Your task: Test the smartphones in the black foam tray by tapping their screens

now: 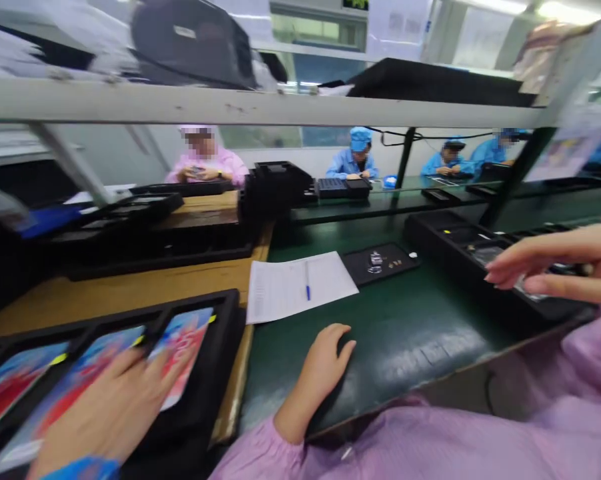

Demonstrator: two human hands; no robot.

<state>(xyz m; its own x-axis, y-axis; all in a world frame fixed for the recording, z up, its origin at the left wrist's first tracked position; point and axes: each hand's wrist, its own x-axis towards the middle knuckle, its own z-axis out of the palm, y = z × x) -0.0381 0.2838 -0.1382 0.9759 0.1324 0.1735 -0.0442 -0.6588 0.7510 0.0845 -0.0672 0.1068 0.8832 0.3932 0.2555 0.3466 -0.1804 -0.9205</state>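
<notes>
My left hand [325, 360] rests on the green tabletop [380, 333], thumb and fingers apart, holding nothing. A printed paper sheet [275, 287] with a blue pen [307, 283] on it lies just beyond. My right hand [565, 260] hovers over a long black tray [450, 260], fingers stretched toward the left and thumb apart. Nothing shows between those fingers. Small parts in that tray are partly hidden beneath it. Between the sheet and the tray sits a small black tray [395, 262] with a clear item and tiny pieces.
At left, a co-worker's blue-cuffed hand [105, 407] touches flat red-and-blue panels [193, 333] in a black compartmented tray [225, 353]. A white shelf beam [280, 110] crosses above. Black trays [275, 183] stand behind. Across the bench sit several people in pink or blue.
</notes>
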